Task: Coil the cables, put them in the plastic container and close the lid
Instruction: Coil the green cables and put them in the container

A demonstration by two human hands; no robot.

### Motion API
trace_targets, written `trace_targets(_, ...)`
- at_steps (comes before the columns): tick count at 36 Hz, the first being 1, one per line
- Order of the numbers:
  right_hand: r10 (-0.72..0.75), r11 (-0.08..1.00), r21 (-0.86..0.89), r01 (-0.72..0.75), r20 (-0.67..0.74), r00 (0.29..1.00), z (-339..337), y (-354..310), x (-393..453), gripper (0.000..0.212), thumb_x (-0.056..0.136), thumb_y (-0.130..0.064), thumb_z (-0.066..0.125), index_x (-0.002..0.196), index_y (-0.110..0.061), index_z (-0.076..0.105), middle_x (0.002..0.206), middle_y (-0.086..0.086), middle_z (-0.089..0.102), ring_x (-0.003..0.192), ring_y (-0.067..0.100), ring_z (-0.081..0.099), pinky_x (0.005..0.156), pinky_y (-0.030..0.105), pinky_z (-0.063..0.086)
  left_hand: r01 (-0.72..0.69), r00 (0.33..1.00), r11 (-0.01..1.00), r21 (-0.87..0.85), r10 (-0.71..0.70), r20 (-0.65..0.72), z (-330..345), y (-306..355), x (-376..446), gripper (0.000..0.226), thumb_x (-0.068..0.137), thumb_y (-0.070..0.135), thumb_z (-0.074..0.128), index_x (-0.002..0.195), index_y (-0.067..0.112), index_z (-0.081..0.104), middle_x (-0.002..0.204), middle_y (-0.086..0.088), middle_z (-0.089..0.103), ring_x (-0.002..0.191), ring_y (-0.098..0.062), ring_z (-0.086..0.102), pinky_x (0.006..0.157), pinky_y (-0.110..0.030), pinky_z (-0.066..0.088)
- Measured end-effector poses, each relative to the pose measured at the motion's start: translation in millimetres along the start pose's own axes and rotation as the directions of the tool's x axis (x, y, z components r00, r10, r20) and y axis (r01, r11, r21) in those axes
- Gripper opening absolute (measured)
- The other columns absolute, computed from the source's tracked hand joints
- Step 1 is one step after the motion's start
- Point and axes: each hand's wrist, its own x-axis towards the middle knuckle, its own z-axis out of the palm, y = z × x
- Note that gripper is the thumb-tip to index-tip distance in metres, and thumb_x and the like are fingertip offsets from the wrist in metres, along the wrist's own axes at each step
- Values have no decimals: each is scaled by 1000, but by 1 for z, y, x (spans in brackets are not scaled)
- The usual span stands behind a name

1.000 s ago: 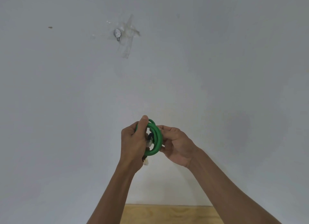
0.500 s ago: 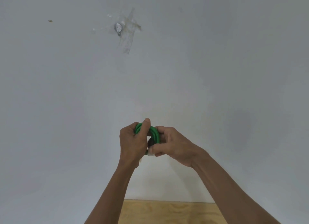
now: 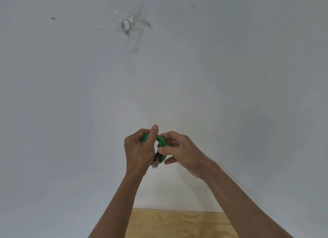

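Note:
A green cable (image 3: 161,142) is wound into a small tight coil and held up in front of a white wall. My left hand (image 3: 139,150) grips the coil's left side, thumb laid across the top of the loops. My right hand (image 3: 179,151) pinches the coil's right side between thumb and fingers. The cable's black boot and clear plug (image 3: 156,162) stick out below the coil between my hands. No plastic container or lid shows in this view.
A white wall fills most of the view, with a small metal hook (image 3: 126,25) under clear tape high up. A strip of light wooden tabletop (image 3: 174,223) shows at the bottom between my forearms.
My right hand has loosened from a closed wrap over the coil and shifted slightly right, uncovering more of the green loops and the plug. The left hand's grip is unchanged.

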Motion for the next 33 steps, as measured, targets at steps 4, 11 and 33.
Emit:
trace_targets(4,-20,999,-39,20,-17,1000,3,4,0,23,90,-24,71,109,-14,63,96,9,75,89,28,74,81,41,58,50,998,999,-22,-49,26,-1,-2,1,49,93,36,69,57,3,59,40,5,40,40,-14,38,45,-23,39)
trace_targets(11,-29,980,-197,25,-17,999,-2,4,1,17,95,-28,64,102,-15,72,94,7,75,92,21,72,74,35,62,24,998,1000,19,-25,53,-2,-7,0,49,92,40,67,61,3,67,45,0,48,43,-13,40,49,-17,40)
trace_targets(33,-126,942,-336,16,-309,943,32,30,-9,41,83,-17,72,118,-30,58,99,-5,69,74,10,74,69,31,63,110,994,988,109,-109,-19,-4,-30,-6,67,91,48,66,58,-6,43,42,5,28,42,-14,30,45,-21,33)
